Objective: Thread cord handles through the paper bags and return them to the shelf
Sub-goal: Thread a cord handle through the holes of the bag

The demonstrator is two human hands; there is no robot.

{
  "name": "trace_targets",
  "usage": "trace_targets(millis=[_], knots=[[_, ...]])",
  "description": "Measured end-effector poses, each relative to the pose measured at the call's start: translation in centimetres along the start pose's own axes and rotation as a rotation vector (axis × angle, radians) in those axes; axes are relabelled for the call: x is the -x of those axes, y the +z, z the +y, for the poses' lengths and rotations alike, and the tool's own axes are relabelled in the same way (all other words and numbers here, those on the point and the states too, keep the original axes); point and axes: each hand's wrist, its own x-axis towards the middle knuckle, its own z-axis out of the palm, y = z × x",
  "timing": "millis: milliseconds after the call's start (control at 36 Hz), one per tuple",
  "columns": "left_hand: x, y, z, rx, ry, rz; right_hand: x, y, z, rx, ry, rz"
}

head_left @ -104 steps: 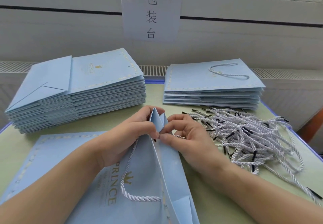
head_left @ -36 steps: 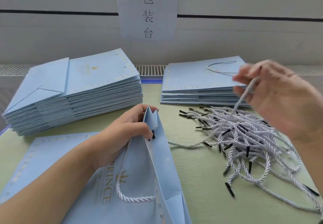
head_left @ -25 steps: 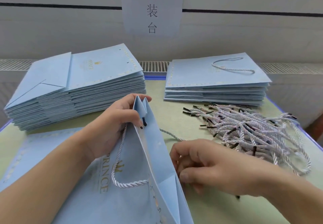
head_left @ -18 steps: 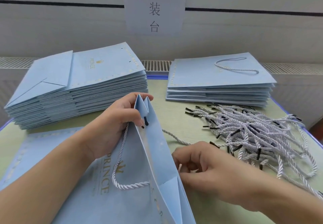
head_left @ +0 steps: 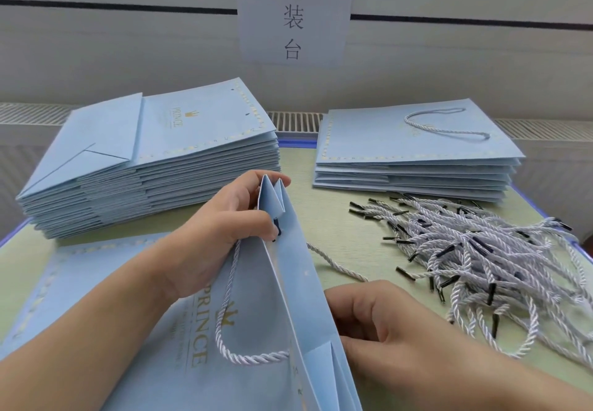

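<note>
Our left hand (head_left: pixel 221 234) grips the paper bag (head_left: pixel 288 282) top, our right hand (head_left: pixel 382 324) pinches a cord (head_left: pixel 337 263) beside it.

I see my left hand (head_left: pixel 221 237) and my right hand (head_left: pixel 382 324) both bare, without gloves, rings or watch. Both forearms are uncovered up to the picture edge; no sleeve is visible.
</note>
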Motion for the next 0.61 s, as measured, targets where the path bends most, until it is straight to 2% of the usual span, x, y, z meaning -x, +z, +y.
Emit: trace_targets(millis=[222,333,472,611], knots=[[0.0,-0.1,-0.3,-0.101,0.019,0.010,0.2,-0.1,-0.7,-0.020,-0.045,-0.043],[0.1,0.0,-0.2,-0.080,0.030,0.013,0.2,0.2,-0.2,-0.175,-0.004,-0.056],[0.1,0.0,-0.1,-0.081,0.037,0.024,0.3,0.8,0.3,-0.432,0.038,0.085],[0.0,0.0,-0.2,-0.073,0.017,0.030,1.3,0.0,-1.4,-0.300,0.034,0.105]])
